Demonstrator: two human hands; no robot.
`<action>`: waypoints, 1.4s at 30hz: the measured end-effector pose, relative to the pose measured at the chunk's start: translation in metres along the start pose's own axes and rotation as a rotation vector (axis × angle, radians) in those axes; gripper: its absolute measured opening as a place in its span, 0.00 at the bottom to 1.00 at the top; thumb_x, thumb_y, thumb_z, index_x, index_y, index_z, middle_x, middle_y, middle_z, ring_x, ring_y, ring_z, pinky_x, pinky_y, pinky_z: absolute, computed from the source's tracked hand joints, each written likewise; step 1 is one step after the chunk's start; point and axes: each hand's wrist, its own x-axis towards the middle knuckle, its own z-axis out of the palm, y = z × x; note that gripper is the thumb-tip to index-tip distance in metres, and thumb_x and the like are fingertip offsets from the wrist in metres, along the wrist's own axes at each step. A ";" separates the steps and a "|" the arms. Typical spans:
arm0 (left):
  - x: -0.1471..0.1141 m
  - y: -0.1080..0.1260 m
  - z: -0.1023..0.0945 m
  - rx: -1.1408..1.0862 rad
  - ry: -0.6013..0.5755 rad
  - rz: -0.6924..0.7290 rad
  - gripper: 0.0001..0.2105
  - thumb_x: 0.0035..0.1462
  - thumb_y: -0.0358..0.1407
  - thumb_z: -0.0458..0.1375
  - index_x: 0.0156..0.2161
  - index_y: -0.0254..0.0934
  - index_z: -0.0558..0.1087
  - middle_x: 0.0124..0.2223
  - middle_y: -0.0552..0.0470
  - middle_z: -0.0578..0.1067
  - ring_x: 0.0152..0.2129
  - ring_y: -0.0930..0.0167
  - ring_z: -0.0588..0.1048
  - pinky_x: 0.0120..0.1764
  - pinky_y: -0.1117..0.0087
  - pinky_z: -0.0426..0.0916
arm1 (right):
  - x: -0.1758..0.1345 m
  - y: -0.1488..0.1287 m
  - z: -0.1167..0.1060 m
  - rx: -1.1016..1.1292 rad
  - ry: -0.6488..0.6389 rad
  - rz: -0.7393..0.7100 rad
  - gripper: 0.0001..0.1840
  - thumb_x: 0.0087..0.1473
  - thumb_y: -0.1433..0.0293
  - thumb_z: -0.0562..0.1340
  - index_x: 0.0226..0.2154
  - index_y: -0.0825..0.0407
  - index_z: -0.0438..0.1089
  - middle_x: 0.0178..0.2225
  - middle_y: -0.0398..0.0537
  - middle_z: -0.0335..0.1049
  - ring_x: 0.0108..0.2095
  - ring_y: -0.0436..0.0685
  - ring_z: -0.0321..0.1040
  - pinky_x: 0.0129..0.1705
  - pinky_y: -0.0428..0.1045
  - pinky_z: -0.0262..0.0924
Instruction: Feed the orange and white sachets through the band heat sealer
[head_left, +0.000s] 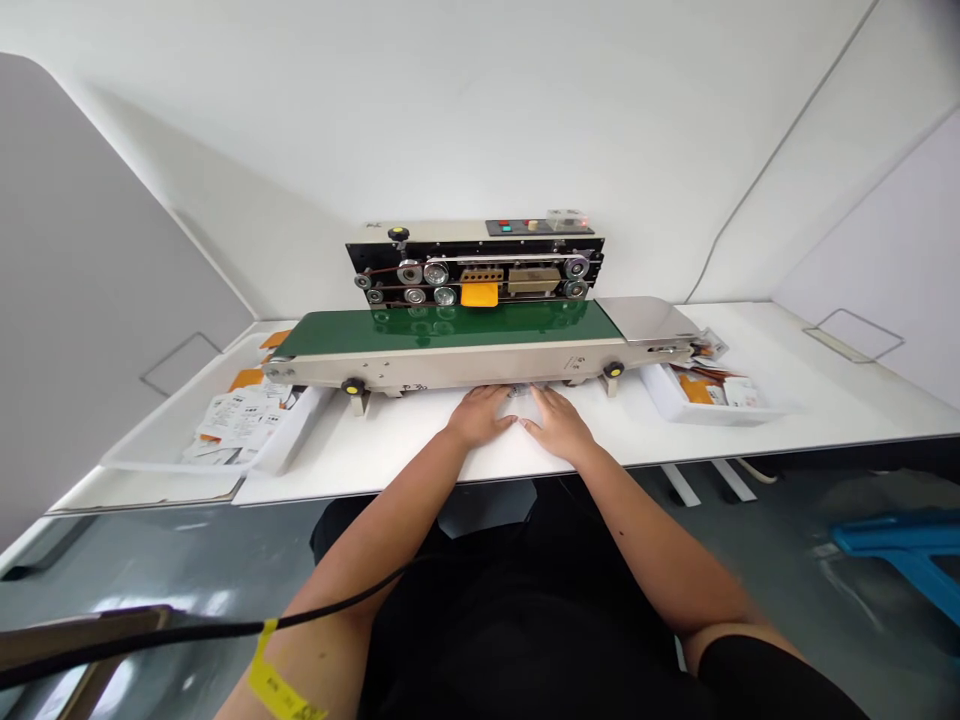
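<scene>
My left hand (480, 415) and my right hand (556, 425) lie low on the white table, in front of a band sealer (450, 375). Their fingers stretch forward to the machine's lower front edge, and the thumbs point towards each other. Between the fingertips is a small clear, shiny thing (517, 393), perhaps plastic; its kind cannot be made out. An orange packet (480, 294) hangs at the sealing head, above the green conveyor belt (450, 330). Neither hand is wrapped round anything, though some fingertips are partly hidden.
At the left, a white bin (289, 450) holds white and orange packets. A smaller white bin (705, 412) with similar packets stands under the belt's right end. A black cable (225, 632) crosses my left arm. A blue stool (900, 540) stands at the lower right.
</scene>
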 end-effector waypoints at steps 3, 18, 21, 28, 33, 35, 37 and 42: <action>0.002 -0.001 0.002 -0.006 -0.010 -0.006 0.32 0.61 0.48 0.62 0.68 0.41 0.66 0.68 0.41 0.68 0.63 0.51 0.67 0.66 0.48 0.59 | 0.000 -0.002 -0.004 0.003 -0.026 -0.027 0.37 0.65 0.56 0.57 0.71 0.54 0.54 0.68 0.63 0.60 0.69 0.71 0.55 0.69 0.66 0.50; -0.003 0.004 -0.010 -0.090 -0.052 0.267 0.20 0.62 0.40 0.63 0.59 0.43 0.75 0.60 0.44 0.77 0.61 0.55 0.72 0.65 0.52 0.62 | 0.001 0.003 -0.002 0.106 0.026 -0.052 0.31 0.62 0.59 0.61 0.66 0.49 0.65 0.68 0.57 0.62 0.68 0.70 0.57 0.69 0.67 0.52; -0.003 0.003 -0.010 -0.116 -0.001 0.307 0.20 0.61 0.39 0.65 0.58 0.43 0.75 0.57 0.43 0.78 0.56 0.57 0.75 0.61 0.56 0.65 | 0.000 0.004 -0.005 0.155 0.014 -0.132 0.28 0.63 0.59 0.63 0.63 0.48 0.68 0.63 0.55 0.68 0.63 0.68 0.63 0.66 0.64 0.58; -0.003 0.003 -0.009 -0.062 0.059 0.365 0.13 0.64 0.41 0.63 0.52 0.40 0.76 0.51 0.44 0.79 0.51 0.61 0.76 0.56 0.59 0.68 | -0.008 0.003 -0.010 0.193 0.033 -0.213 0.19 0.67 0.65 0.59 0.58 0.46 0.74 0.55 0.52 0.76 0.57 0.64 0.68 0.61 0.63 0.64; -0.004 0.004 -0.008 -0.048 0.018 0.326 0.26 0.61 0.45 0.65 0.61 0.38 0.71 0.63 0.41 0.73 0.61 0.57 0.71 0.63 0.55 0.66 | -0.010 0.005 -0.007 0.198 0.046 -0.275 0.14 0.65 0.66 0.63 0.52 0.45 0.77 0.51 0.49 0.79 0.53 0.64 0.71 0.57 0.61 0.67; -0.005 0.005 -0.007 -0.028 -0.036 0.298 0.31 0.60 0.47 0.66 0.64 0.38 0.69 0.67 0.40 0.70 0.64 0.55 0.69 0.65 0.53 0.64 | -0.010 0.005 -0.007 0.212 0.042 -0.317 0.14 0.64 0.66 0.64 0.52 0.45 0.77 0.49 0.48 0.79 0.52 0.63 0.71 0.57 0.60 0.68; -0.005 0.006 -0.007 -0.015 -0.075 0.269 0.31 0.60 0.49 0.65 0.64 0.38 0.69 0.66 0.40 0.71 0.63 0.54 0.69 0.65 0.52 0.64 | -0.011 0.005 -0.007 0.221 0.042 -0.340 0.15 0.63 0.67 0.65 0.52 0.44 0.77 0.50 0.48 0.79 0.52 0.62 0.71 0.56 0.60 0.68; -0.005 0.007 -0.009 -0.016 -0.055 0.261 0.28 0.59 0.51 0.66 0.60 0.40 0.73 0.60 0.42 0.76 0.61 0.55 0.72 0.64 0.52 0.65 | -0.011 0.002 -0.010 0.230 0.041 -0.343 0.20 0.62 0.65 0.66 0.56 0.46 0.74 0.53 0.51 0.76 0.54 0.64 0.69 0.58 0.62 0.67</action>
